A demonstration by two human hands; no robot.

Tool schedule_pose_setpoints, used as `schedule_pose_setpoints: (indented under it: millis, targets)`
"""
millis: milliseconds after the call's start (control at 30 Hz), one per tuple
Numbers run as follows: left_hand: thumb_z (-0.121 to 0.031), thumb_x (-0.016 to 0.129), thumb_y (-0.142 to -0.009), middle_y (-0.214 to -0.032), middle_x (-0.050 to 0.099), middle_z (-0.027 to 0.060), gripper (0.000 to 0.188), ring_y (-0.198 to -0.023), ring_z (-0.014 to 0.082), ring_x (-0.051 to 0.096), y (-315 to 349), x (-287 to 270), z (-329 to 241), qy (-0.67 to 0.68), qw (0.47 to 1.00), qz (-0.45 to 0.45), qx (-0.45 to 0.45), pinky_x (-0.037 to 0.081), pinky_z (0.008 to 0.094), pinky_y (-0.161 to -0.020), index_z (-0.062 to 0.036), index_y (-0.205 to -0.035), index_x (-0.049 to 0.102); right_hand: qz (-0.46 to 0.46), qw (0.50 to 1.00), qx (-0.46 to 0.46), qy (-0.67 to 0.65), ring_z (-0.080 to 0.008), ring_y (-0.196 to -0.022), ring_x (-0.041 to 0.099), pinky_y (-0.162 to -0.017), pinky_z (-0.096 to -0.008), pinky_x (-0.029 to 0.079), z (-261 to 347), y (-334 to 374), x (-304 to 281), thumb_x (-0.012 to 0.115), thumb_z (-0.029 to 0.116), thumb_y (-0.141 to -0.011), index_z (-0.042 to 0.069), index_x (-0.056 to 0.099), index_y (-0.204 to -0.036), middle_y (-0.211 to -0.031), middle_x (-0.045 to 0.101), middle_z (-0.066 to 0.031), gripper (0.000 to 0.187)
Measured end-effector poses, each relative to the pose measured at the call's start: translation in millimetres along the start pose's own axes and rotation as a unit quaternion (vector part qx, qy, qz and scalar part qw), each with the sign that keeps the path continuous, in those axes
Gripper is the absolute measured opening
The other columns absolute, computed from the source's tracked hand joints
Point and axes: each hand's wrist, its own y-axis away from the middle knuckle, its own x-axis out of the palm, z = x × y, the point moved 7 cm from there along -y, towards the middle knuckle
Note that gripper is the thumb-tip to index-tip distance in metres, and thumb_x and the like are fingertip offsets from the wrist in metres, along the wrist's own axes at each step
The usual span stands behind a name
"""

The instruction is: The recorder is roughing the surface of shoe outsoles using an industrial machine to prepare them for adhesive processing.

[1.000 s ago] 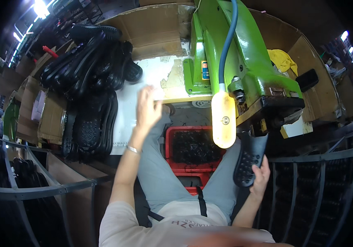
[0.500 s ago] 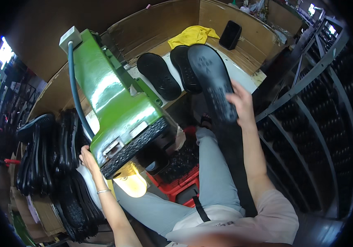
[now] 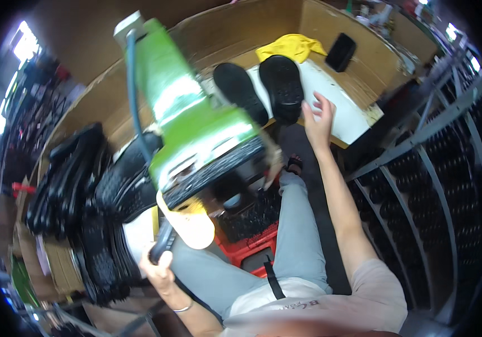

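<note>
My left hand (image 3: 159,274) grips the end of a black shoe sole (image 3: 165,238) seen nearly edge-on, just below the lit front of a green machine (image 3: 196,126). My right hand (image 3: 320,124) is raised with its fingers apart and nothing in it. Right beside it, a black sole (image 3: 282,84) lies at the edge of the white tabletop (image 3: 322,95), perhaps covering another. A second black sole (image 3: 240,90) lies to its left, partly behind the machine. The machine hides part of the work area beneath its head.
Piles of black soles (image 3: 72,180) stand to the left. A yellow cloth (image 3: 291,48) and a black phone-like object (image 3: 341,52) lie at the back by cardboard walls (image 3: 246,33). A red crate (image 3: 252,247) holds dark scraps below. Racks (image 3: 415,168) of soles line the right.
My right hand has let go of its sole, which now lies on the tabletop. My left hand has come from beside the machine toward me, now with a sole in it. The view has shifted.
</note>
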Motion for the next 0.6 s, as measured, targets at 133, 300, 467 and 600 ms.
schedule_pose_setpoints:
  millis: [133, 300, 467, 600]
  targets:
    - [-0.02, 0.078, -0.067, -0.076, 0.051, 0.0032, 0.037, -0.067, 0.011, 0.051, 52.6, 69.5, -20.9, 0.108, 0.976, 0.04, -0.184, 0.042, 0.0233, -0.059, 0.0048, -0.086, 0.059, 0.262, 0.921, 0.142, -0.25, -0.0175, -0.106, 0.056, -0.09, -0.0307, 0.047, 25.2, 125.0, 5.1, 0.065, 0.012, -0.086, 0.002, 0.054, -0.125, -0.122, 0.053, -0.011, 0.041]
    - [-0.021, 0.078, -0.069, -0.079, 0.052, 0.0021, 0.036, -0.072, 0.0103, 0.049, 49.4, 108.3, -11.6, 0.115, 0.96, 0.183, -0.179, 0.038, 0.0246, -0.066, 0.0033, -0.089, 0.061, 0.308, 0.807, 0.194, -0.466, -0.0268, -0.122, 0.045, -0.095, -0.0392, 0.046, 67.1, 182.1, 3.6, 0.081, 0.034, -0.074, -0.005, 0.016, -0.146, -0.142, 0.034, -0.0179, 0.105]
    - [-0.011, 0.075, -0.069, -0.083, 0.053, 0.0021, 0.032, -0.073, 0.0096, 0.051, 24.9, 143.1, -12.9, 0.171, 0.948, 0.224, -0.15, 0.041, 0.0228, -0.066, 0.0041, -0.093, 0.062, 0.205, 0.887, 0.126, -0.394, -0.0203, -0.109, 0.049, -0.092, -0.0329, 0.047, 73.6, 142.5, -20.3, 0.086, 0.025, -0.069, 0.001, 0.024, -0.144, -0.132, 0.038, -0.0119, 0.101]
    - [-0.014, 0.078, -0.073, -0.081, 0.053, 0.0034, 0.033, -0.062, 0.0091, 0.055, 2.1, 147.5, -17.5, 0.205, 0.948, 0.215, -0.113, 0.045, 0.0207, -0.057, 0.0062, -0.093, 0.062, 0.195, 0.896, 0.142, -0.373, -0.0194, -0.105, 0.052, -0.086, -0.0304, 0.051, 77.1, 132.9, -20.2, 0.085, 0.007, -0.065, 0.004, 0.026, -0.145, -0.128, 0.04, -0.0091, 0.099]
